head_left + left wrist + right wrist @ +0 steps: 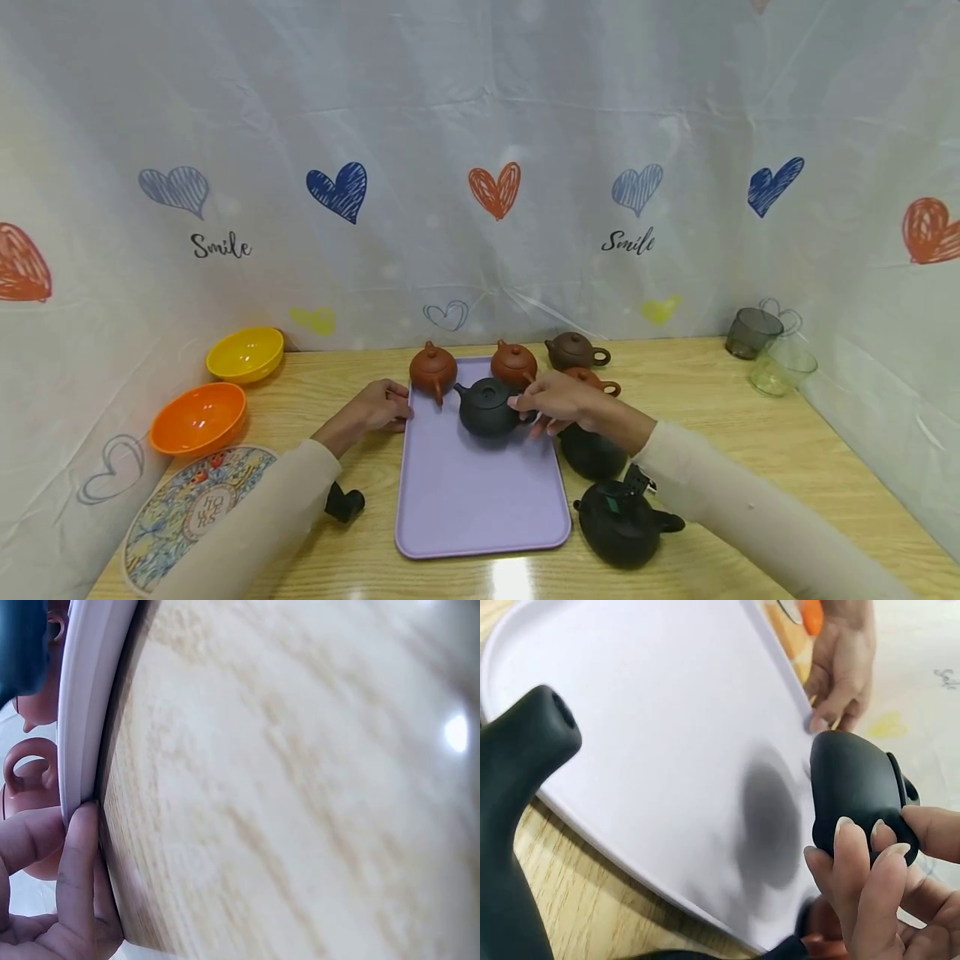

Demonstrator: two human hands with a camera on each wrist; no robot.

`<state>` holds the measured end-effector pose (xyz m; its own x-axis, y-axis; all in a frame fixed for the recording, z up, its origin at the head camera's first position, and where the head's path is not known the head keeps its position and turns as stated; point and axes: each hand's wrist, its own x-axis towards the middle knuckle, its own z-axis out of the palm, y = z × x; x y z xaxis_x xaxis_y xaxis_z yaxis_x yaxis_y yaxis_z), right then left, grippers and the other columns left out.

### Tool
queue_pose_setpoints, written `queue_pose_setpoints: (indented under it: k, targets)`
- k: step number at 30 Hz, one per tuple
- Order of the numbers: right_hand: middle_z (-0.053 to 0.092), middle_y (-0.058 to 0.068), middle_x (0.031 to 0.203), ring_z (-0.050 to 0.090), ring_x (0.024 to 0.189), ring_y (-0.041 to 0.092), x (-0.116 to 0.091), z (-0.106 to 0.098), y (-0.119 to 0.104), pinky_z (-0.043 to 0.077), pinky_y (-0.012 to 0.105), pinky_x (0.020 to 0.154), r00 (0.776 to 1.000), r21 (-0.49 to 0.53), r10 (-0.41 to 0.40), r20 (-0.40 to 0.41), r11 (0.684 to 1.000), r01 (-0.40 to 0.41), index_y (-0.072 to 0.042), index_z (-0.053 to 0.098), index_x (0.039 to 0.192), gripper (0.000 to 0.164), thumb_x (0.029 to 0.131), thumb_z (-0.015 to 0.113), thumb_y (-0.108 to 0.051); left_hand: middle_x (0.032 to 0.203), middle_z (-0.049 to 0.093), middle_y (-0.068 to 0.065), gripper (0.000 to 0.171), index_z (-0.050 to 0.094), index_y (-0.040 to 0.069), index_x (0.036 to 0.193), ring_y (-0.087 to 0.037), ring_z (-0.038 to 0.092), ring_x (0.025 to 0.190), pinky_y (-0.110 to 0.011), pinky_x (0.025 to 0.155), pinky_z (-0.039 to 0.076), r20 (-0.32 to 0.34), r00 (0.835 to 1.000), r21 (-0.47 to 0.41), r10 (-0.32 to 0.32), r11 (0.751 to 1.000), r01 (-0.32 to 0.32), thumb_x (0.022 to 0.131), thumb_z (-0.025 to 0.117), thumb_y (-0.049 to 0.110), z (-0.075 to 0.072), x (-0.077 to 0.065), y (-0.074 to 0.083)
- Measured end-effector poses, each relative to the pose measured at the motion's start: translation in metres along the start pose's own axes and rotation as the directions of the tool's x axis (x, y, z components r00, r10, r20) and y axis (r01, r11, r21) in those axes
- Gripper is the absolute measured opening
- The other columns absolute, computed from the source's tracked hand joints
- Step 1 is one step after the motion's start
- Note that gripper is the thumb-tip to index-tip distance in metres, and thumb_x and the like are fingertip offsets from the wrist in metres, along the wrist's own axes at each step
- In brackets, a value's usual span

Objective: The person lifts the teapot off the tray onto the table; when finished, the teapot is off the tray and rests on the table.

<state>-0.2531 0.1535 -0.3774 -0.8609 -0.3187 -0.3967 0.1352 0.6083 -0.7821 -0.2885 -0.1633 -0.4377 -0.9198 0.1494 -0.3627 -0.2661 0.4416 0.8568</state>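
right grip, its forearm slanting in from four o'clock, curls round the handle of the black teapot; the pot hangs at its nine o'clock, above the lilac tray, whose rim the left grip pinches at ten o'clock.

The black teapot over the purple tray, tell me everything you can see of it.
The round black matte teapot, clay-like in look, has a short spout pointing left in the head view, and its lid, topped by a low knob, is on. The right grip holds it at the handle side, partly hiding the handle. Its shadow, set apart from it in the right wrist view, suggests it hangs above the flat lilac rectangular tray, over the far half.
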Motion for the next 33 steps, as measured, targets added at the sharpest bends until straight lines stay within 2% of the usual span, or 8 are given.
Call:
queue_pose_setpoints:
  k: [7, 14, 21, 33]
  targets:
    - [0.069, 0.011, 0.095, 0.071, 0.071, 0.016, -0.01, -0.012, 0.005, 0.054, 0.024, 0.056, 0.999, 0.049, -0.036, -0.002, 0.998, 0.036, -0.004, 0.074, 0.092, 0.027, 0.096, 0.068, -0.031, 0.112, 0.056, -0.019, 0.044, 0.049, -0.007, 0.128, -0.021, 0.062, 0.09, -0.03, 0.077, 0.06, 0.002, 1.0, 0.012, 0.001, 1.0, -0.002, 0.089, 0.066, -0.001, -0.001, -0.001, 0.001]
    - [0.07, 0.013, 0.09, 0.069, 0.073, 0.015, -0.023, -0.021, 0.011, 0.054, 0.026, 0.06, 0.997, 0.09, -0.074, 0.0, 0.993, 0.074, -0.001, 0.07, 0.088, 0.031, 0.097, 0.067, -0.031, 0.113, 0.056, -0.019, 0.044, 0.049, -0.008, 0.129, -0.021, 0.062, 0.09, -0.031, 0.078, 0.061, 0.004, 1.0, 0.021, 0.002, 1.0, -0.002, 0.089, 0.066, -0.001, -0.001, -0.001, 0.001]
    - [0.065, 0.008, 0.098, 0.07, 0.081, 0.018, -0.038, -0.033, 0.018, 0.055, 0.029, 0.064, 0.995, 0.091, -0.101, -0.022, 0.991, 0.103, -0.004, 0.069, 0.087, 0.03, 0.097, 0.066, -0.032, 0.113, 0.056, -0.019, 0.046, 0.048, -0.008, 0.13, -0.021, 0.062, 0.091, -0.031, 0.078, 0.061, 0.005, 1.0, 0.016, 0.006, 1.0, -0.006, 0.089, 0.067, -0.001, -0.001, -0.003, 0.001]
    - [0.062, 0.014, 0.112, 0.071, 0.087, 0.02, -0.058, -0.059, 0.035, 0.056, 0.031, 0.064, 0.99, 0.138, -0.117, -0.073, 0.982, 0.126, -0.003, 0.069, 0.098, 0.03, 0.099, 0.064, -0.033, 0.113, 0.057, -0.019, 0.043, 0.05, -0.007, 0.129, -0.02, 0.063, 0.089, -0.03, 0.077, 0.061, -0.008, 1.0, 0.005, 0.002, 1.0, -0.002, 0.089, 0.067, 0.0, 0.0, -0.001, 0.0]
